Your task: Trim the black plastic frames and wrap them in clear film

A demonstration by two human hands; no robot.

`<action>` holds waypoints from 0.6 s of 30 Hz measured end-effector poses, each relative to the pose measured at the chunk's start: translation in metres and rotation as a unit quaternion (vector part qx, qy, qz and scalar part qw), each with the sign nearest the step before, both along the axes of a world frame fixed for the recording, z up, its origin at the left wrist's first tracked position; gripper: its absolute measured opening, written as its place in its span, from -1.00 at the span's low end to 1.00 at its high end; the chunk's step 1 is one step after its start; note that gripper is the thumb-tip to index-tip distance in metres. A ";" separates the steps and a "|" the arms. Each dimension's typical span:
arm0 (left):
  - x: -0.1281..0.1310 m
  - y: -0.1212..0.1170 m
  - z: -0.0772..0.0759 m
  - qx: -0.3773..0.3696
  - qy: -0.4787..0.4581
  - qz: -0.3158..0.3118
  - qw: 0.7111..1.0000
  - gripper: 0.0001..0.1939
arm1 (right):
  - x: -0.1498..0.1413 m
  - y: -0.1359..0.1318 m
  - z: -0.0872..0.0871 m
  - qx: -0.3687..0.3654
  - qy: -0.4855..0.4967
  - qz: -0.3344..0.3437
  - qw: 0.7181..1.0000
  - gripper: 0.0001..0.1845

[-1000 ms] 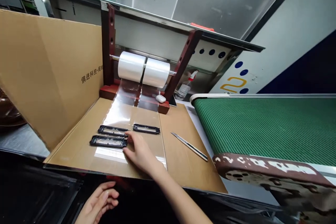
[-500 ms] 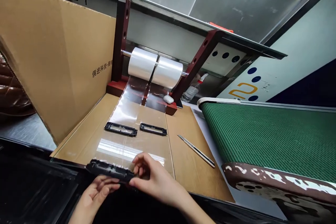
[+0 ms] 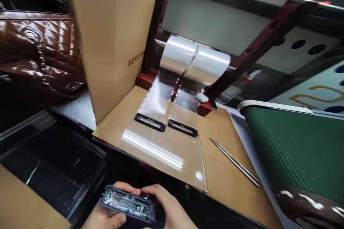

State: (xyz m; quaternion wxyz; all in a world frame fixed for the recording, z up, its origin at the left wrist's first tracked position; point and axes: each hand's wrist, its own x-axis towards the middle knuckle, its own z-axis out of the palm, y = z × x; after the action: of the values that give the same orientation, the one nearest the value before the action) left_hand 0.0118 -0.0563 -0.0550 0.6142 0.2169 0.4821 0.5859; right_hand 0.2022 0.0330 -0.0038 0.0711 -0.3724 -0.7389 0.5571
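The black frame [image 3: 126, 202] has moved lower, gripped by the left fingers [image 3: 118, 219].

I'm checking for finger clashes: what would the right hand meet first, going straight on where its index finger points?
Probably the fingers of the left hand, along the far edge of the black frame; depth there is unclear.

We count three black frames [image 3: 127, 204]: one held, two lying. Bare hands: two, left hand [image 3: 100, 217] and right hand [image 3: 173, 207]. We tally two film rolls [image 3: 178, 54], two film strips [image 3: 156, 102], one per roll, two dark red uprights [image 3: 258, 50]. Singles, by our count: one knife [image 3: 235, 162], one green belt [image 3: 295, 143], one quilted brown bag [image 3: 16, 50], one bottle [image 3: 228, 93], one small white object [image 3: 202, 97].
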 end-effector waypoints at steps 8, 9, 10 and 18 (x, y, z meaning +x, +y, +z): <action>-0.035 -0.024 -0.026 0.004 0.069 -0.067 0.995 -0.37 | -0.013 0.008 -0.007 -0.009 -0.060 0.033 0.998 -0.66; -0.042 -0.027 -0.031 0.007 0.092 -0.083 0.992 -0.41 | -0.014 0.009 -0.008 -0.011 -0.066 0.038 0.997 -0.67; -0.048 -0.030 -0.037 0.009 0.120 -0.100 0.988 -0.46 | -0.016 0.010 -0.009 -0.013 -0.073 0.043 0.996 -0.68; -0.069 -0.068 -0.104 -0.036 0.328 -0.163 0.930 -0.68 | -0.034 -0.007 -0.074 0.026 -0.168 0.097 0.981 -0.60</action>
State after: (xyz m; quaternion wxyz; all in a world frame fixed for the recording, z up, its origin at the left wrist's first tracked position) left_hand -0.0569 -0.1239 -0.1585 0.5161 0.4506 0.6354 0.3561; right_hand 0.1684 0.0264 -0.0777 -0.0985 -0.3857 -0.7872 0.4710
